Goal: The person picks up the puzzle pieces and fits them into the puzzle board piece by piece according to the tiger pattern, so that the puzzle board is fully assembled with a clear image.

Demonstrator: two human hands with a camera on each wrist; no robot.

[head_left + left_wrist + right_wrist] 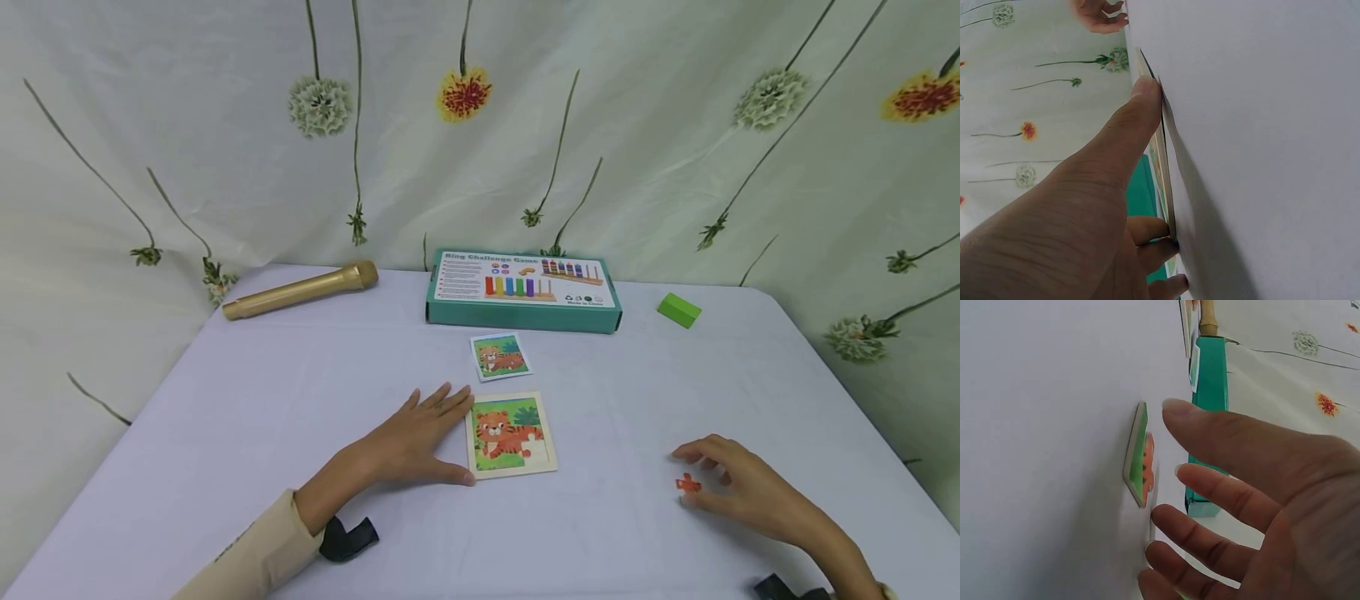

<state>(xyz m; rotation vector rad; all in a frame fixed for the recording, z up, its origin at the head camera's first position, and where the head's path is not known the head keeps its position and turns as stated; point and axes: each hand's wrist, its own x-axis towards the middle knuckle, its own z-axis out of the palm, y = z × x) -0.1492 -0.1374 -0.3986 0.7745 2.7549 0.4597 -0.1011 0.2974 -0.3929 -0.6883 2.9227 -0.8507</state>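
Note:
A wooden jigsaw board (513,435) with a tiger picture lies flat in the middle of the table. Pale bare wood shows at the picture's lower right. Spread along the board's left side, my left hand (420,437) touches its edge with the thumb near the lower corner and fingertips near the upper one. Farther right, my right hand (750,492) hovers with fingers loosely bent around an orange jigsaw piece (687,484). In the right wrist view this green and orange piece (1138,459) sits on the table, apart from the thumb and fingers.
Just behind the board lies a small tiger picture card (501,357). Beyond it are a teal game box (523,292), a gold microphone (300,289) at the left and a green block (679,310) at the right. A flowered curtain hangs behind the white table.

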